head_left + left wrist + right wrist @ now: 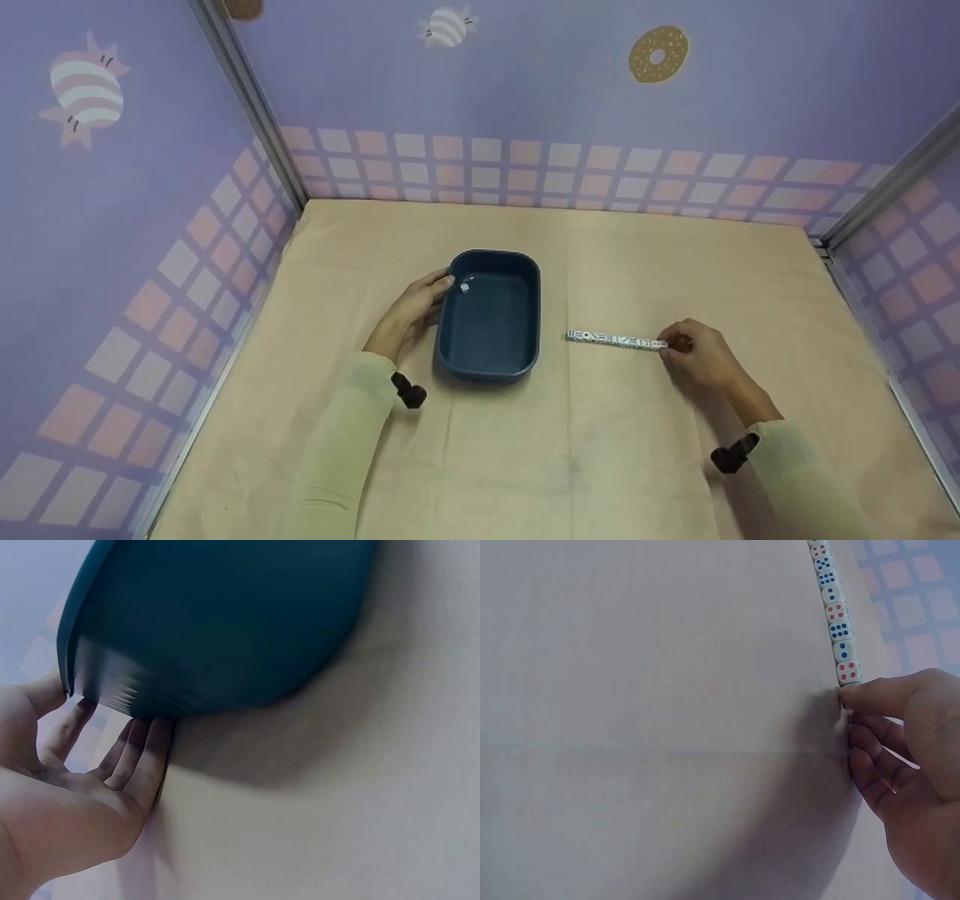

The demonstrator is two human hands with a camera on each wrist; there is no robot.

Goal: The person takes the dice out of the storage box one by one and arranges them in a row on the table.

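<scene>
A dark blue rectangular dish (491,367) stands left of the table's middle, with one white die (464,287) inside near its far left corner. My left hand (418,306) holds the dish by its left side. In the left wrist view the thumb is at the rim and the other fingers touch the outer wall (225,637). To the right of the dish, a straight row of white dice (615,340) with red and blue pips lies on the cloth. My right hand (701,352) pinches the row's right end between thumb and fingers, which mostly hide the last die.
A beige cloth (510,450) with fold creases covers the table. Purple patterned walls (525,97) rise at the back and both sides, with metal posts (259,105) at the corners. Each wrist carries a small black camera mount (409,391).
</scene>
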